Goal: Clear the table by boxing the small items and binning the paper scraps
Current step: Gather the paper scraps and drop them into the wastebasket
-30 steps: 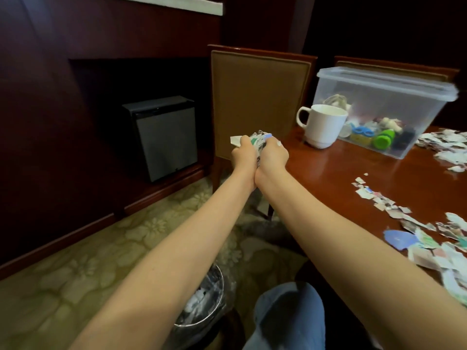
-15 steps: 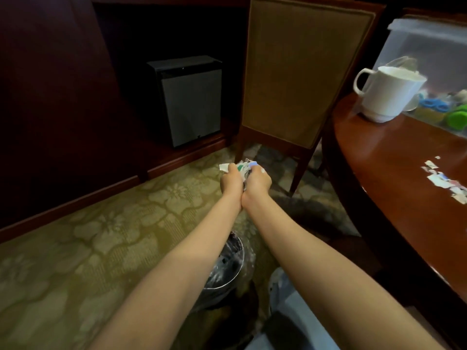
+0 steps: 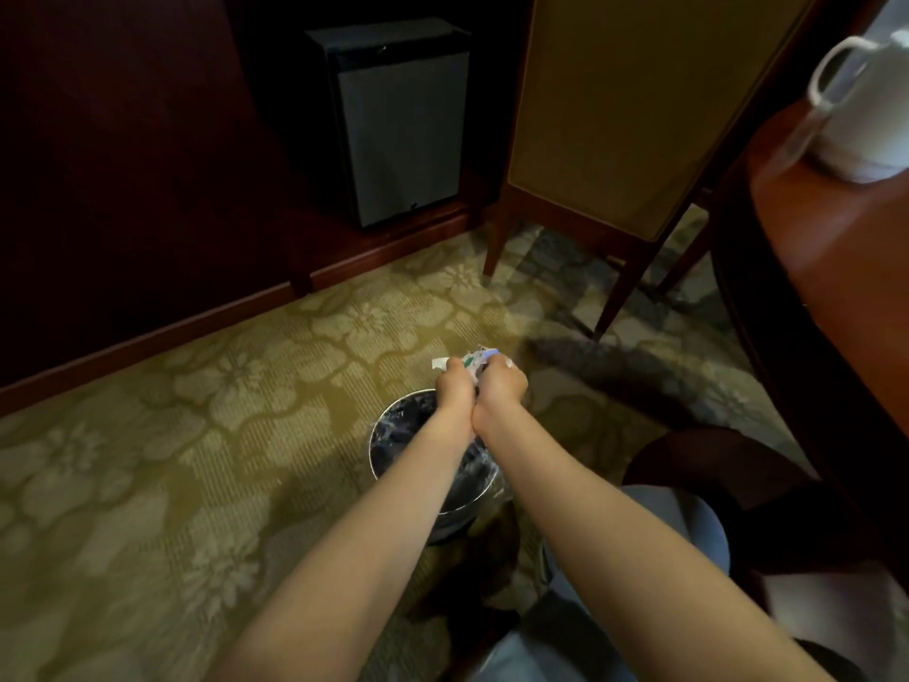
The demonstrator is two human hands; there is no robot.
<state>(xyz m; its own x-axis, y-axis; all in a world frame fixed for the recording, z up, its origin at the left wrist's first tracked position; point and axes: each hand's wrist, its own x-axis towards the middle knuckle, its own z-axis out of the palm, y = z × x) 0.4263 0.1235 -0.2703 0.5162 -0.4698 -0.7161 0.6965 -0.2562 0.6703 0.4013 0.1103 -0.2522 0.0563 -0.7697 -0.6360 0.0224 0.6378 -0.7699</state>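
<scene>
Carpet (image 3: 196, 435); forearms (image 3: 433, 455) over bin (image 3: 387, 428); chair (image 3: 634, 105) beyond

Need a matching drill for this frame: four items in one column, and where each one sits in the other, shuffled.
Items
1. paper scraps
2. bin
3. white mug
4. mini-fridge

Places
A. on the table edge, far right
B. on the carpet, under the arms
C. gripped between left hand and right hand
D. against the dark wall, left of the chair

Pairs: 1-C, 2-B, 3-A, 4-D
</scene>
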